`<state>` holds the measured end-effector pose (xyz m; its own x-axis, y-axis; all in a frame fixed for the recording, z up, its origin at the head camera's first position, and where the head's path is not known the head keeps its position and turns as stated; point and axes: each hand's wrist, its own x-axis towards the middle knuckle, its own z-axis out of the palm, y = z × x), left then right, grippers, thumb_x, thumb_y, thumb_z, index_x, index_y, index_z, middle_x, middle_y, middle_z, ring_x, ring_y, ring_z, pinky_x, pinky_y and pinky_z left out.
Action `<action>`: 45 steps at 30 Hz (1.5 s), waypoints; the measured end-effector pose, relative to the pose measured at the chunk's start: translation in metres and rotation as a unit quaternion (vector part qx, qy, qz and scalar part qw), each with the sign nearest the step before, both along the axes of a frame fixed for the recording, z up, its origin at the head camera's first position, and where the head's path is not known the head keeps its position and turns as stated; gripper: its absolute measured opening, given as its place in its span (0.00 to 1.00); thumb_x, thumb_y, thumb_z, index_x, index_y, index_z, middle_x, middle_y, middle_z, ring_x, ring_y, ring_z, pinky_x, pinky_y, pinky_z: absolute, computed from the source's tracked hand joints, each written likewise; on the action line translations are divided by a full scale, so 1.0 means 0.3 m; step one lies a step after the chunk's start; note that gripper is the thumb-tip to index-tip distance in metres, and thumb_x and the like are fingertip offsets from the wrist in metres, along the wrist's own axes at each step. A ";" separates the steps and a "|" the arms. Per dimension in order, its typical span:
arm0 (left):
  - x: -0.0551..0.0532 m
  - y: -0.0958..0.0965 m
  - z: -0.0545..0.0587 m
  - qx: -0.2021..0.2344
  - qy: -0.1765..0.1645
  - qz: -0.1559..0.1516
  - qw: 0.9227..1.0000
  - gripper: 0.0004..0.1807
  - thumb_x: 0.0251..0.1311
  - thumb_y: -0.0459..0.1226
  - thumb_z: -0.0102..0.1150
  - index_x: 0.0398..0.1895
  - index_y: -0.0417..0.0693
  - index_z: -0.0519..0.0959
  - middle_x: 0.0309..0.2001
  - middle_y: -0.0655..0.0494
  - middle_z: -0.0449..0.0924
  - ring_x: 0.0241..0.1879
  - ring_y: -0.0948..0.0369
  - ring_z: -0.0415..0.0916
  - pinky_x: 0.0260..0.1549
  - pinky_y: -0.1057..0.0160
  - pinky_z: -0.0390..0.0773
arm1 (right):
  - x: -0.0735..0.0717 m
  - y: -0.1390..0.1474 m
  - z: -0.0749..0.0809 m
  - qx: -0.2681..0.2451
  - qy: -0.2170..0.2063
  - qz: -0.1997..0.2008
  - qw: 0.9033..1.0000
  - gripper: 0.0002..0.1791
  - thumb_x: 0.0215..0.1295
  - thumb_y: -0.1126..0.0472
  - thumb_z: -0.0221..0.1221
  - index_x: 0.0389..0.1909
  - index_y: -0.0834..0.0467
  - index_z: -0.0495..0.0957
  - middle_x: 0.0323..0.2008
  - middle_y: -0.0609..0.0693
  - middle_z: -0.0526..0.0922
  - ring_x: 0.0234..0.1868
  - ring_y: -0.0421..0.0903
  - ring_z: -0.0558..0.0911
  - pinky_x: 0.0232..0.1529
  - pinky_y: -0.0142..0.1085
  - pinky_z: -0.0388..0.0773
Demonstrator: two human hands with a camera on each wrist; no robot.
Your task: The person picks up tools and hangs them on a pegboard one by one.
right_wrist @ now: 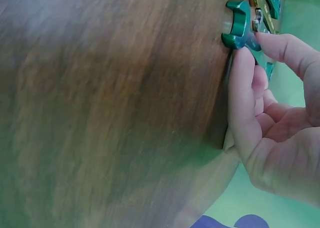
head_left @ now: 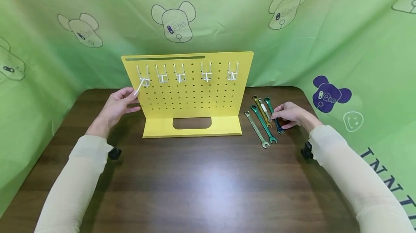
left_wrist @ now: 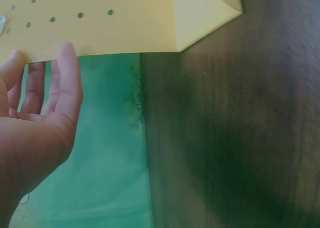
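Yellow pegboard (head_left: 188,97), upright on its flanged base, upper centre of the head frame; five white wire hooks (head_left: 163,78) across its upper rows, the leftmost with its prong slanting toward the lower left.

Left hand (head_left: 118,107), at the board's left edge; thumb to the front face, other fingers behind, one finger standing apart lower down; grip narrow, closed about the edge of the board.

Right hand (head_left: 290,113), right of centre in the head frame; thumb and forefinger nearly together, pinching a blue-green combination wrench (right_wrist: 241,26) near its open end; the wrench rightmost of five, lying close to the table surface.

Remaining wrenches, left to right by their lower ends: silver (head_left: 257,130), green (head_left: 264,124), gold (head_left: 259,105), small silver with white label (head_left: 264,108); all on the brown wood-grain table (head_left: 182,178), right of the board.

Backdrop: green printed cloth (head_left: 227,12); sleeves (head_left: 71,186) cream, at lower left and lower right.
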<state>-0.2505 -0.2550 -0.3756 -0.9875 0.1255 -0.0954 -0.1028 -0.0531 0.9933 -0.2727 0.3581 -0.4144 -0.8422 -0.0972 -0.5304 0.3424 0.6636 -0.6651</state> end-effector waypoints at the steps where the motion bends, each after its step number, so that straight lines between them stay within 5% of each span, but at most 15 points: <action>1: 0.004 0.000 -0.003 -0.002 0.002 0.003 1.000 0.06 0.70 0.41 0.62 0.42 0.48 0.81 0.42 0.56 0.76 0.45 0.59 0.79 0.44 0.62 0.88 | 0.002 -0.001 -0.001 0.000 0.002 -0.001 1.000 0.28 0.68 0.57 0.63 0.59 0.68 0.65 0.49 0.59 0.68 0.46 0.53 0.68 0.38 0.41 0.89; 12: 0.026 -0.015 0.016 -0.038 0.016 -0.014 0.999 0.12 0.70 0.39 0.62 0.50 0.41 0.78 0.45 0.56 0.79 0.44 0.61 0.81 0.49 0.63 0.85 | 0.057 -0.021 -0.059 -0.022 -0.024 -0.010 0.999 0.27 0.68 0.58 0.63 0.59 0.67 0.66 0.49 0.58 0.71 0.46 0.52 0.69 0.38 0.41 0.89; 23: 0.001 -0.003 0.044 0.018 0.051 0.032 0.998 0.06 0.66 0.35 0.67 0.43 0.48 0.82 0.41 0.56 0.80 0.41 0.61 0.81 0.48 0.60 0.86 | 0.021 -0.013 -0.029 -0.010 -0.024 -0.003 1.000 0.24 0.68 0.59 0.62 0.58 0.67 0.68 0.39 0.53 0.70 0.38 0.46 0.69 0.37 0.39 0.88; 33: -0.013 -0.011 0.017 0.024 0.059 0.026 0.998 0.02 0.68 0.32 0.63 0.40 0.48 0.82 0.39 0.56 0.81 0.39 0.60 0.83 0.43 0.59 0.88 | -0.010 -0.002 0.032 0.008 -0.028 0.015 0.999 0.27 0.69 0.58 0.61 0.61 0.68 0.65 0.56 0.63 0.65 0.58 0.61 0.65 0.41 0.42 0.88; 42: -0.039 0.001 0.024 0.012 0.060 0.021 0.998 0.02 0.66 0.35 0.66 0.39 0.50 0.84 0.38 0.56 0.81 0.38 0.60 0.82 0.43 0.57 0.88 | 0.012 0.009 0.036 0.017 -0.002 0.021 1.000 0.23 0.66 0.61 0.63 0.54 0.66 0.65 0.35 0.52 0.68 0.35 0.45 0.70 0.32 0.35 0.84; 45: -0.034 -0.005 0.026 0.010 0.049 0.016 0.999 0.01 0.66 0.34 0.65 0.38 0.50 0.84 0.38 0.56 0.81 0.39 0.60 0.82 0.42 0.58 0.89 | 0.016 0.009 0.039 0.024 0.005 0.027 0.999 0.23 0.67 0.61 0.63 0.54 0.66 0.64 0.39 0.55 0.70 0.38 0.47 0.73 0.32 0.37 0.84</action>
<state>-0.2607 -0.2564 -0.3678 -0.9955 0.0948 0.0043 -0.0027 -0.0739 0.9973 -0.2678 0.3609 -0.4026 -0.8412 -0.1164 -0.5280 0.2997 0.7125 -0.6345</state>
